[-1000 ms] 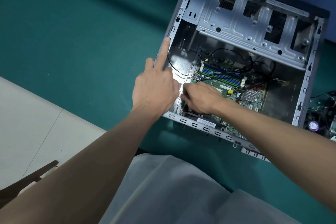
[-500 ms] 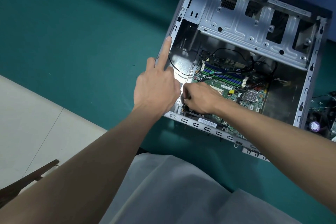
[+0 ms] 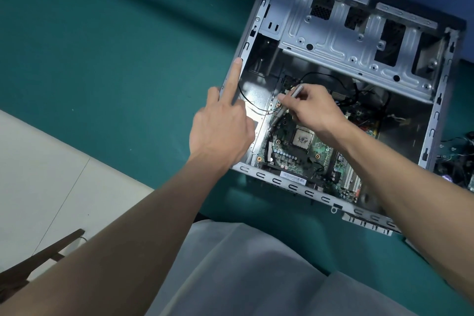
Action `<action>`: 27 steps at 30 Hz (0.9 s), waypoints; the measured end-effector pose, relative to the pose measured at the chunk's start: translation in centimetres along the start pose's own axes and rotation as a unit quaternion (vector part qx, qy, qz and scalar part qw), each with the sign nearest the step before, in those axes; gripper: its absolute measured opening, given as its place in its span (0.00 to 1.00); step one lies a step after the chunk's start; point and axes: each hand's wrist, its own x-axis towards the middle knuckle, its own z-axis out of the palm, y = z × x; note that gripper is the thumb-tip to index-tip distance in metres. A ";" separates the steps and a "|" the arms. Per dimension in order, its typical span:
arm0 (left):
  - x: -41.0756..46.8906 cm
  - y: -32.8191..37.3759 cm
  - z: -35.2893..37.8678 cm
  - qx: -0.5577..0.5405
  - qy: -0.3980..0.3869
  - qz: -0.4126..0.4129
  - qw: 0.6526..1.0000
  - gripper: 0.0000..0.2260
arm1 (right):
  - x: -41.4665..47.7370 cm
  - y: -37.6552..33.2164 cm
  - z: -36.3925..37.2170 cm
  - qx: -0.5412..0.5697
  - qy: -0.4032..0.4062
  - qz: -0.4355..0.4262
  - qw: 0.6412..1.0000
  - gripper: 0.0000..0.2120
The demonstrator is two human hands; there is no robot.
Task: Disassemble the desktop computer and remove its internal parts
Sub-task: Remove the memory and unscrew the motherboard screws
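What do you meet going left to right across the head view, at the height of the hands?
Pale floor tile → green mat → left hand → right hand holding a slim tool → case's right wall

- The desktop computer case (image 3: 259, 16), grey metal, is lying open on its side on the green surface, its drive cage (image 3: 341, 41) showing empty bays.
- The green motherboard (image 3: 295, 154) is sitting flat inside, its square processor (image 3: 303, 138) exposed, black cables (image 3: 331, 77) looping above it.

Green motherboard (image 3: 289, 154), teal mat (image 3: 115, 41)
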 end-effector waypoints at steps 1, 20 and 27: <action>0.0 0.0 0.0 0.002 0.001 0.000 1.000 0.12 | 0.0 0.0 -0.2 -0.007 -0.005 -0.003 1.000 0.11; -0.1 0.0 -0.1 -0.012 0.004 -0.007 1.000 0.11 | -0.2 -0.8 6.1 -0.584 -0.135 -0.169 0.783 0.05; -0.2 0.0 0.1 -0.006 0.013 -0.004 1.000 0.11 | -0.3 -0.4 6.7 -0.580 -0.139 -0.155 0.787 0.14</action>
